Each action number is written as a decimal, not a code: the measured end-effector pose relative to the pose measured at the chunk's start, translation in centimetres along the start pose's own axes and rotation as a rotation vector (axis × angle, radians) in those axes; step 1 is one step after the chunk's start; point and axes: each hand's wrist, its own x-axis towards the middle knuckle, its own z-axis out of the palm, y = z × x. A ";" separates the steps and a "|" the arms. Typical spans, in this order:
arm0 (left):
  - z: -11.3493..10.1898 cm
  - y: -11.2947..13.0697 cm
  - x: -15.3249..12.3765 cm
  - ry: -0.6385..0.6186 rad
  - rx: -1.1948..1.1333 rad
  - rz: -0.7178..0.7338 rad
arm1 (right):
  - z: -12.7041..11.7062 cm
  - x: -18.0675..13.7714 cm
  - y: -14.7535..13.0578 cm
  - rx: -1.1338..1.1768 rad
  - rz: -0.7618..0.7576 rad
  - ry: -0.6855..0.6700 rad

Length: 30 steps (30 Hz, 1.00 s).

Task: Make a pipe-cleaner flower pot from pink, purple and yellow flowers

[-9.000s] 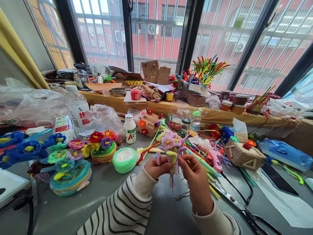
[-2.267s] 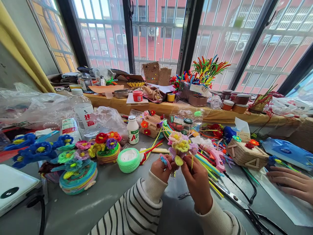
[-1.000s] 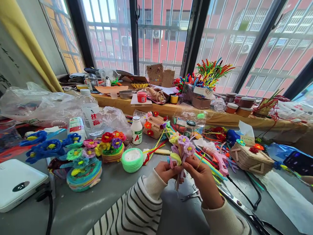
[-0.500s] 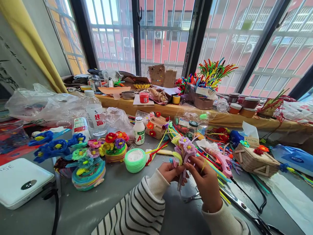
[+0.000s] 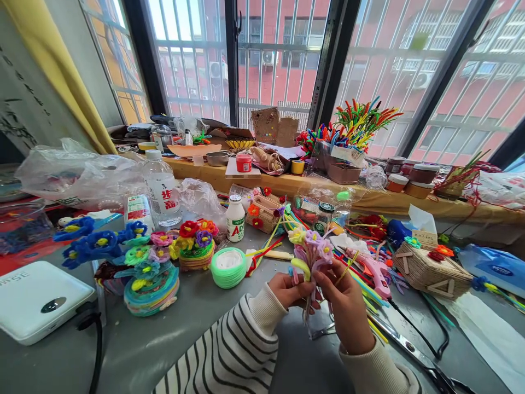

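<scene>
A bunch of pipe-cleaner flowers [image 5: 314,246], lilac, pink and pale yellow, stands upright between my hands over the grey table. My left hand [image 5: 292,291] is closed around its stems, whose ends poke out below. At the right side of the bunch my right hand [image 5: 342,298] pinches it with thumb and fingers; a thin yellow-green strand [image 5: 348,267] shows by those fingers. Below my hands lies a small pair of scissors [image 5: 324,330], partly hidden. Larger scissors [image 5: 408,346] rest to the right of my right hand, near a pink glue gun [image 5: 374,273].
Left of my hands are a green tape roll [image 5: 228,267], a white bottle [image 5: 235,218] and finished flower pots [image 5: 151,290]. A white device [image 5: 45,301] with a black cable is at far left. A twine-wrapped box [image 5: 432,268] stands right. Jars and pipe cleaners [image 5: 356,128] line the sill.
The flower heads have spread and tilted slightly to the right in my hands. The view has shifted a little; both hands keep their hold.
</scene>
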 end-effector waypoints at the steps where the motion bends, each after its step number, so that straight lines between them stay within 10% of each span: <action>1: 0.0 -0.1 0.0 0.006 0.008 0.001 | 0.0 0.0 0.1 -0.017 -0.013 0.013; 8: 0.2 0.1 -0.2 0.012 0.033 0.010 | -0.6 0.0 0.7 -0.189 -0.037 0.101; 22: -0.3 0.5 -0.9 -0.110 -0.011 -0.188 | -1.2 0.0 -0.7 -0.202 0.212 -0.274; 30: -0.2 0.6 -0.4 0.035 0.023 -0.171 | -0.9 0.2 -0.4 -0.259 0.093 -0.216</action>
